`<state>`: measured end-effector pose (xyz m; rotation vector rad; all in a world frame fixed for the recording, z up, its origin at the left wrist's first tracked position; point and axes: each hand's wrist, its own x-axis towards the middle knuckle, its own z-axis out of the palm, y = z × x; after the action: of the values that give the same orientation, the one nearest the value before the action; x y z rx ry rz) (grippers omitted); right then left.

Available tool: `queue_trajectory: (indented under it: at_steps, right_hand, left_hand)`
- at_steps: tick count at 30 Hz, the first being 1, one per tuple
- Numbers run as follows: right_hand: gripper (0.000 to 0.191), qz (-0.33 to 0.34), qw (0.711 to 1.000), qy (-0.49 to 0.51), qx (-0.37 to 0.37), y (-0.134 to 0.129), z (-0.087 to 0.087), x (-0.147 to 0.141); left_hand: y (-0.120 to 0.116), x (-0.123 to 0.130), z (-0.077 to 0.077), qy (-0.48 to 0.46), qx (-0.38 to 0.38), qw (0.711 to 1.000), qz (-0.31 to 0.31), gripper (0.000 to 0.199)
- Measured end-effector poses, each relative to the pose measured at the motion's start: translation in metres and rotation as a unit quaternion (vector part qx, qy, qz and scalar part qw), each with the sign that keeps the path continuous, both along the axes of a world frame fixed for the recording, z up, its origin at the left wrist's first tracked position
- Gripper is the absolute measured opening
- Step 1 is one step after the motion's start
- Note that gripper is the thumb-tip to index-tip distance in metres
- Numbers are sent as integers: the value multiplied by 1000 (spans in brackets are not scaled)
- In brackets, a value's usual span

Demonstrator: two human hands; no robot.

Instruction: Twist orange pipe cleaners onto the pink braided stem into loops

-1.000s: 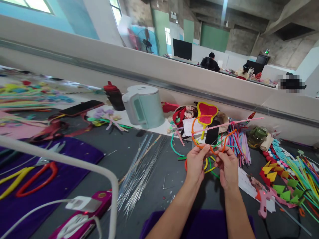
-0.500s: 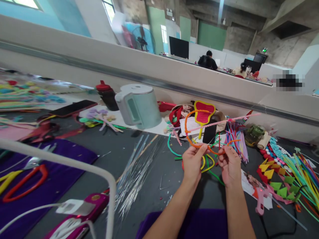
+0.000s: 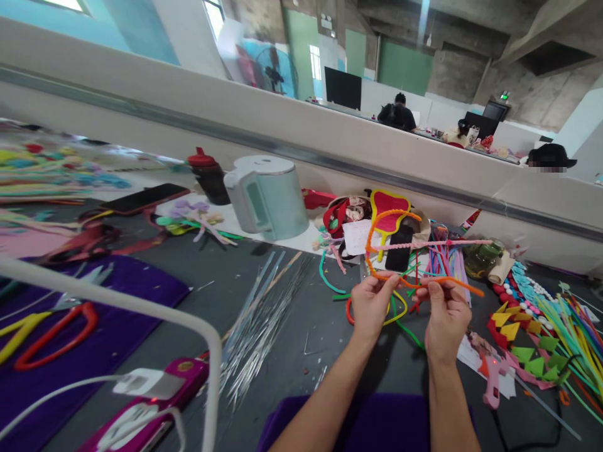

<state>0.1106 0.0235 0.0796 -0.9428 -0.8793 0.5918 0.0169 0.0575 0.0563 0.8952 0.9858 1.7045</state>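
Observation:
An orange pipe cleaner [image 3: 369, 254] curves up into an open hook shape above my hands, with a pink pipe cleaner [image 3: 424, 245] joined to it and pointing right. My left hand [image 3: 374, 302] pinches the orange one low on its curve. Further right, my right hand [image 3: 445, 314] grips the same orange stem, whose free end sticks out past the fingers. Beneath the hands lie green and yellow pipe cleaners [image 3: 404, 304] on the dark table. Behind them is a red heart-like shape with a yellow edge [image 3: 390, 210], beside a black phone [image 3: 399, 248].
Thin metal wires [image 3: 264, 333] lie left of my arms. A kettle [image 3: 273, 198] and a red-lidded bottle [image 3: 207, 176] stand along the partition. Scissors [image 3: 56, 326] rest on purple cloth at left. A pink glue gun [image 3: 492, 380] lies at right, near a glass jar [image 3: 483, 257].
My right hand has turned and shifted slightly right, and the orange end now points straight out to the right. The upper curve and pink stem have swung a little right and lower.

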Motion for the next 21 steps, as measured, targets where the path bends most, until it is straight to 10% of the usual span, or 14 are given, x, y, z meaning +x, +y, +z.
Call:
queue_trajectory:
  at_steps: [11, 21]
  right_hand:
    - [29, 215, 966, -90, -112, 10, -11, 28]
    - [10, 128, 977, -166, -48, 7, -4, 12]
  left_hand:
    - [1, -4, 7, -136, -64, 987, -57, 26]
    - [-3, 0, 7, -82, -31, 994, -59, 21]
